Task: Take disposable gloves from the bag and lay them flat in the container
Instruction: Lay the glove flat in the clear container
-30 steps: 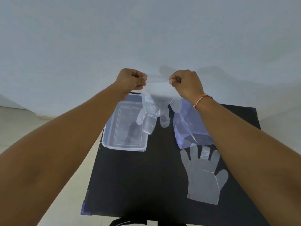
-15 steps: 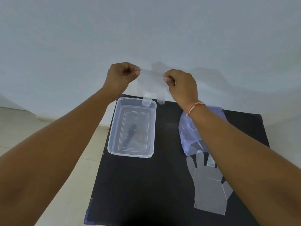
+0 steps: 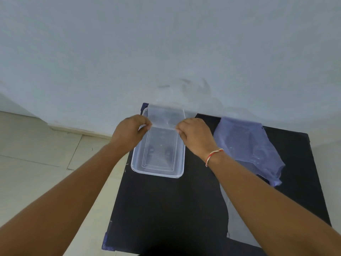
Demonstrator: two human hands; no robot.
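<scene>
A clear plastic container [image 3: 135,169] stands on the left part of a black table. A thin clear glove [image 3: 166,116] is stretched over the container's far end. My left hand [image 3: 131,133] pinches its near left corner and my right hand [image 3: 195,135] pinches its near right corner, both just above the container's rim. The glove's fingers point away from me and blur against the wall. A bluish plastic bag [image 3: 247,145] lies crumpled to the right of the container. A second clear glove [image 3: 226,198] lies flat on the table, mostly hidden under my right forearm.
The black table [image 3: 166,209] stands against a pale wall [image 3: 166,52]. Light floor tiles [image 3: 46,154] show to the left of the table. The table's left edge runs close beside the container.
Both hands have come down from in front of the wall to the container, carrying the stretched glove. The glove now lies over the container's far end instead of hanging in the air.
</scene>
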